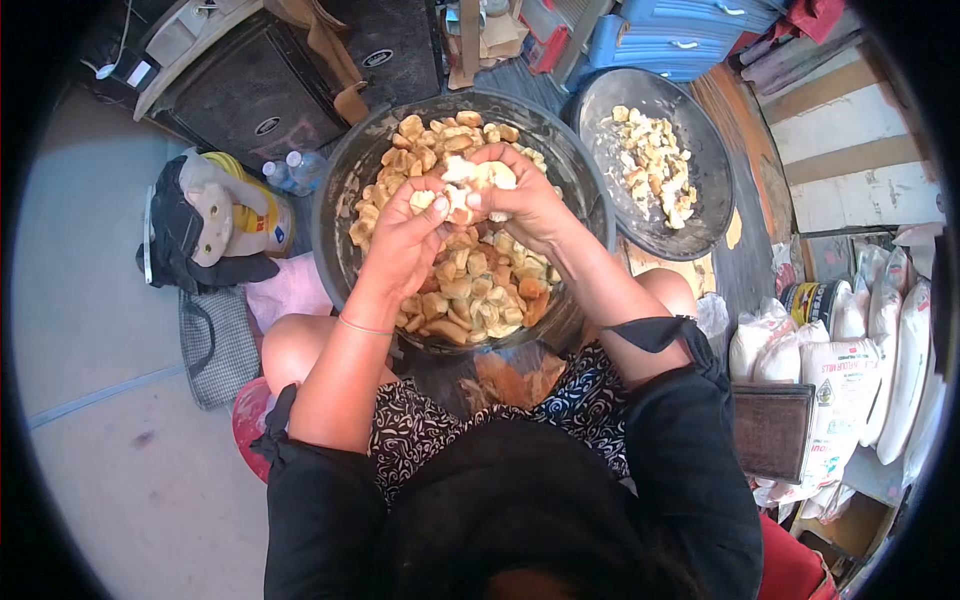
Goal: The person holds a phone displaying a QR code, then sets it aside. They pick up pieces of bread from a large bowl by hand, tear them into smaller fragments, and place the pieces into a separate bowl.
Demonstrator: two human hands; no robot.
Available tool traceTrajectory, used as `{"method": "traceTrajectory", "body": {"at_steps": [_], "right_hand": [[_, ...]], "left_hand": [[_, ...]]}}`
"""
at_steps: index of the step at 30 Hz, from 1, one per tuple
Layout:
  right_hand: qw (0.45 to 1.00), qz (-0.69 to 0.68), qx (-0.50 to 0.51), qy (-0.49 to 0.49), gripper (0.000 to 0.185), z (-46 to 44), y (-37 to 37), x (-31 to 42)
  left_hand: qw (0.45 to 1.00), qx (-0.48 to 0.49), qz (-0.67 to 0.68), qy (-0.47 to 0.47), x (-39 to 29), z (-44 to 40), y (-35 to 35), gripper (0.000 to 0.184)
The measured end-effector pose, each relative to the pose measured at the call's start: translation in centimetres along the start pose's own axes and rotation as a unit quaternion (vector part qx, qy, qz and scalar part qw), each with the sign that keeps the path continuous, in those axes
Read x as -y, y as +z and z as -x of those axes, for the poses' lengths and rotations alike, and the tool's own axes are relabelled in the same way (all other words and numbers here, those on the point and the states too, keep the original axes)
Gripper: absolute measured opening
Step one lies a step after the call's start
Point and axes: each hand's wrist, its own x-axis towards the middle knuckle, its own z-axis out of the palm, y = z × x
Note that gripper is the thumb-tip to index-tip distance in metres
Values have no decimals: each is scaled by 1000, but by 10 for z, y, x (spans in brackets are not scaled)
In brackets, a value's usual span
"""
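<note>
Both hands meet over a large black tub point(332, 130) heaped with golden-brown bread pieces point(470, 265). My left hand point(412, 222) pinches a piece of bread between thumb and fingers. Close beside it, my right hand point(525, 195) grips torn bread point(492, 176) with a pale, crumbly inside. The thumbs nearly touch, and the bread between them looks broken open. Whether the two hands share one piece I cannot tell. At the upper right, a shallower black basin point(715, 170) holds smaller, paler broken bread pieces point(650, 160).
Black speakers point(250, 90) stand behind the tub at left, near plastic bottles point(300, 170). Left of the tub are a yellow bucket point(275, 225) and a checked bag point(215, 345). Blue drawers point(680, 35) stand at the back. White flour sacks point(840, 400) line the right side.
</note>
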Motion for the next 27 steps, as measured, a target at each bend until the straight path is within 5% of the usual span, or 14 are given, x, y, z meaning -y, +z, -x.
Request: {"method": "traceTrajectory", "body": {"at_steps": [2, 7, 9, 10, 13, 14, 19, 22, 24, 25, 27], "right_hand": [[993, -83, -80, 7, 37, 0, 0, -1], [995, -34, -89, -20, 36, 5, 0, -11], [998, -24, -50, 33, 39, 10, 10, -20], [997, 59, -51, 27, 42, 13, 14, -26], [989, 114, -91, 22, 41, 18, 9, -35], [987, 127, -102, -7, 38, 16, 2, -38], [985, 11, -173, -16, 37, 3, -37, 1], [955, -120, -230, -144, 39, -1, -102, 49], [901, -257, -309, -161, 64, 22, -131, 97], [885, -347, -256, -174, 70, 32, -167, 100], [900, -234, -322, -178, 66, 38, -199, 78]], "left_hand": [[998, 27, -46, 37, -2, 0, -2, 12], [975, 6, -207, 80, 6, -4, -10, 13], [924, -72, -372, 48, 20, -4, -9, 32], [863, -19, -495, 97, 30, -6, -19, 54], [819, 41, -561, 119, 40, -1, -20, 68], [937, 40, -346, 0, 37, 4, -17, 84], [979, 61, -188, -52, 18, 5, -6, 81], [958, 53, -279, -30, 12, 4, -9, 74], [921, 51, -385, -12, 13, 3, -16, 62], [922, 50, -383, -9, 15, 2, -22, 62], [832, 37, -550, 57, 19, 0, -33, 52]]}}
